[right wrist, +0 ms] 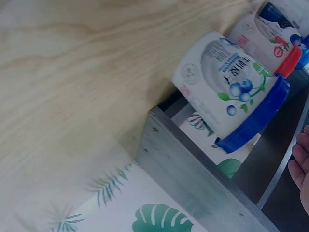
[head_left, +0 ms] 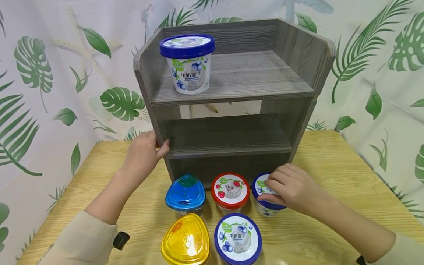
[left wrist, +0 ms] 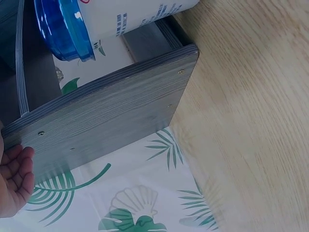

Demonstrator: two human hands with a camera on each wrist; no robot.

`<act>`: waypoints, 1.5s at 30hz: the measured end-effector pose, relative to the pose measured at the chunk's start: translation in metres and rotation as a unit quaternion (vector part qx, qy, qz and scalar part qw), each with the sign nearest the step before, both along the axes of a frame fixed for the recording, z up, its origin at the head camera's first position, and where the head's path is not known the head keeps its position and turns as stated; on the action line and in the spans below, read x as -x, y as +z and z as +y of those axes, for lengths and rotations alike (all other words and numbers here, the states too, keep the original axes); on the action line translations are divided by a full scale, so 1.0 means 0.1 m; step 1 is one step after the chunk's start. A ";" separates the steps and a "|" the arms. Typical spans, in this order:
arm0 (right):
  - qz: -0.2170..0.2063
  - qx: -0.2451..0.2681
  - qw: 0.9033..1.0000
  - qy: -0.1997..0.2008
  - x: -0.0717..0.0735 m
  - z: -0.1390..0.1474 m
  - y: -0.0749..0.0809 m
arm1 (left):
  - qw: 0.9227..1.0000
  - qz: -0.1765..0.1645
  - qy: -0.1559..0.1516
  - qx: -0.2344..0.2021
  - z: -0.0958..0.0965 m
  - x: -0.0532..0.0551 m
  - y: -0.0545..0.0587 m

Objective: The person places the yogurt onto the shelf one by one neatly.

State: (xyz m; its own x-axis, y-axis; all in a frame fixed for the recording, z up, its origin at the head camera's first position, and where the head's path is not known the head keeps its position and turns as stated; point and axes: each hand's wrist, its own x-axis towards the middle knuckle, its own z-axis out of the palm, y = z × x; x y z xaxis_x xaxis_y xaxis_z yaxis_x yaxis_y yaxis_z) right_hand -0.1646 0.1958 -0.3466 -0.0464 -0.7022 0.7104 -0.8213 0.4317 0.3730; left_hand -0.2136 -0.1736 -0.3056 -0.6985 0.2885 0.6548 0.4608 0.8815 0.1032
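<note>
My left hand (head_left: 143, 152) grips the left side panel of a grey wooden shelf (head_left: 228, 149), thumb at the front edge. In the left wrist view its fingers (left wrist: 18, 169) lie against the panel's outer face. My right hand (head_left: 293, 187) is held loosely over a blue-lidded blueberry tub (head_left: 263, 183), hiding part of its lid. In the right wrist view, fingers (right wrist: 298, 166) show near a shelf board, apart from that tub (right wrist: 217, 87). Beside it stand a red-lidded strawberry tub (head_left: 230, 188) and a tub with a clear blue lid (head_left: 185, 193).
Another blueberry tub (head_left: 190, 66) stands on the top shelf, at its left. Nearer me on the wooden table (head_left: 331, 228) are a yellow-lidded tub (head_left: 186, 239) and a further blueberry tub (head_left: 237, 239). A leaf-print cloth (head_left: 374, 73) hangs behind.
</note>
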 end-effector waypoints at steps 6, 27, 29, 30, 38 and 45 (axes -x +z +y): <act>-0.004 0.012 1.000 0.006 -0.02 0.06 -0.07 | 1.000 -0.003 0.000 -0.002 0.00 0.00 0.00; -0.033 0.008 0.999 0.013 -0.11 0.28 -0.33 | 1.000 0.026 -0.007 0.003 0.01 0.02 0.00; -0.036 0.005 0.999 0.010 -0.12 0.31 -0.36 | 1.000 0.022 -0.007 0.004 0.01 0.02 0.00; -0.037 0.005 0.999 0.010 -0.12 0.33 -0.37 | 1.000 0.020 -0.008 0.004 0.01 0.02 0.00; -0.035 0.004 0.999 0.018 -0.15 0.43 -0.43 | 1.000 0.012 -0.012 -0.005 0.01 0.00 -0.02; -0.035 -0.001 0.999 0.011 -0.15 0.43 -0.43 | 1.000 0.012 -0.010 -0.007 0.00 0.00 -0.02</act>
State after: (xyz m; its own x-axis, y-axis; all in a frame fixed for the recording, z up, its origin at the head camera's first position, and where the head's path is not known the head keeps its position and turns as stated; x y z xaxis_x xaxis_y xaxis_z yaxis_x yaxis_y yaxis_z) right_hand -0.1492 0.2393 -0.3900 -0.0815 -0.7045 0.7050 -0.8545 0.4135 0.3145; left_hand -0.2140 -0.1734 -0.3076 -0.6762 0.2927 0.6761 0.4811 0.8704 0.1044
